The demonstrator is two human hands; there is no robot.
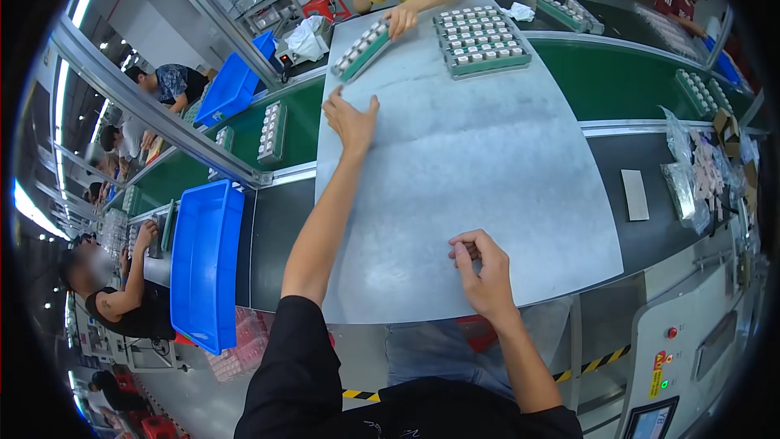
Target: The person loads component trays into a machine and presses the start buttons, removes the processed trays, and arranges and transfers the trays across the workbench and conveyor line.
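Note:
My left hand (351, 120) reaches forward over the grey work mat (471, 171), thumb and fingers apart, holding nothing. Just beyond its fingertips is a narrow green tray (361, 53) carrying rows of small white-topped parts. A co-worker's hand (401, 23) grips the far end of that tray; I see a small gap between the tray and my fingers. My right hand (485, 272) hovers or rests low over the near part of the mat, its fingers curled in with nothing visible in them.
A larger block of filled trays (483, 42) lies at the mat's far right. The green conveyor belt (617, 81) crosses behind, with a tray (273, 132) on its left stretch. A blue bin (203, 260) stands left; a white card (634, 195) and plastic bags (686, 187) lie right.

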